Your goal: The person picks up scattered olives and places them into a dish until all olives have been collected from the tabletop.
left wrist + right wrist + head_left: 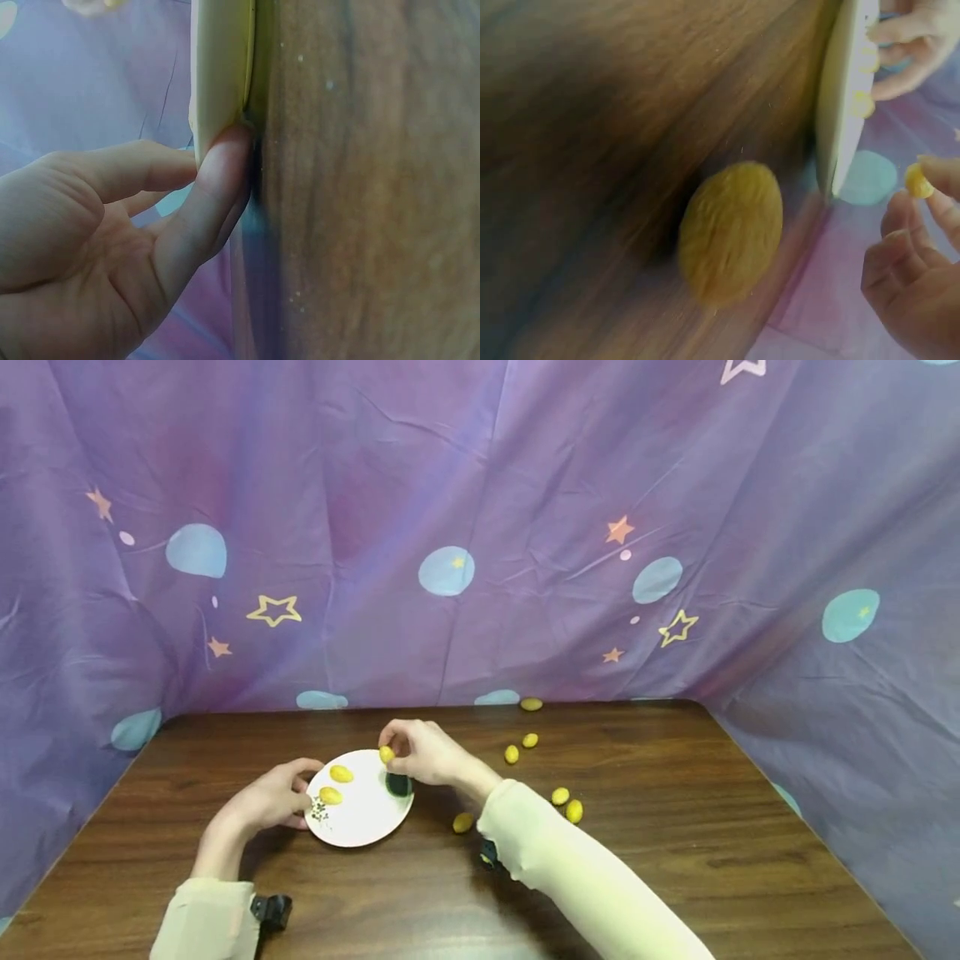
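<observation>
A white plate (pixel 367 821) with a small leaf print and a dark green patch rests on the table. My left hand (pixel 270 795) pinches its left rim between thumb and fingers, seen close in the left wrist view. Over the plate's far right rim, my right hand (pixel 429 756) holds a small yellow lemon (pixel 386 754) in its fingertips. Two similar fruits, one lemon (pixel 341 773) behind another lemon (pixel 330 796), lie on the plate's left half. Just right of the plate, a lemon (pixel 462 822) sits on the wood; it looms large in the right wrist view.
Several more lemons are scattered on the brown wooden table (pixel 675 860): a near pair (pixel 574 811) beside the right forearm, two farther back (pixel 512 754), and one lemon (pixel 531 703) at the far edge. A purple patterned cloth (pixel 375 527) hangs behind the table.
</observation>
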